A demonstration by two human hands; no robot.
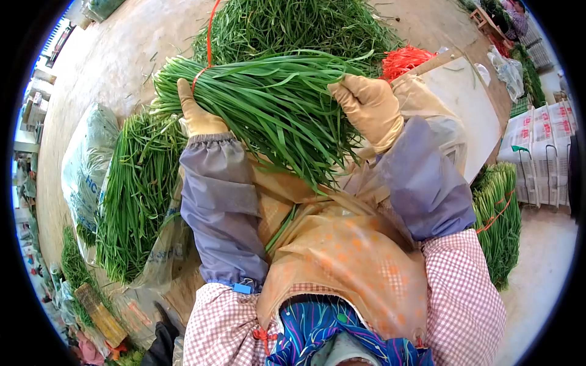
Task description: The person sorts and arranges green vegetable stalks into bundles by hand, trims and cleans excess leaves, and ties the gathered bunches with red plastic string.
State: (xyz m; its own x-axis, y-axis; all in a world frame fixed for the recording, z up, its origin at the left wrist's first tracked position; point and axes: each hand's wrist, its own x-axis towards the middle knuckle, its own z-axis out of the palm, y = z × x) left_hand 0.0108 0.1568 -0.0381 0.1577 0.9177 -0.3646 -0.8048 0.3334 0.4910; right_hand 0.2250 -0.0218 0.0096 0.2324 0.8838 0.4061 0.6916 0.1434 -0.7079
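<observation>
A large bundle of long green leafy stalks (268,100) lies across in front of my body, its pale cut ends at the left. A thin red tie (209,36) runs up from around the bundle near those ends. My left hand (200,114), in a tan glove, grips the bundle from below beside the tie, thumb up. My right hand (370,110), gloved too, is closed at the leafy right end; whether it pinches leaf tips is hidden.
Behind the bundle is a big heap of loose greens (299,27), with red ties (408,61) at its right. More greens (137,195) lie at left beside a plastic bag (90,165). Tied bundles (495,219) and white crates (540,152) stand at right. A person (516,18) is far back.
</observation>
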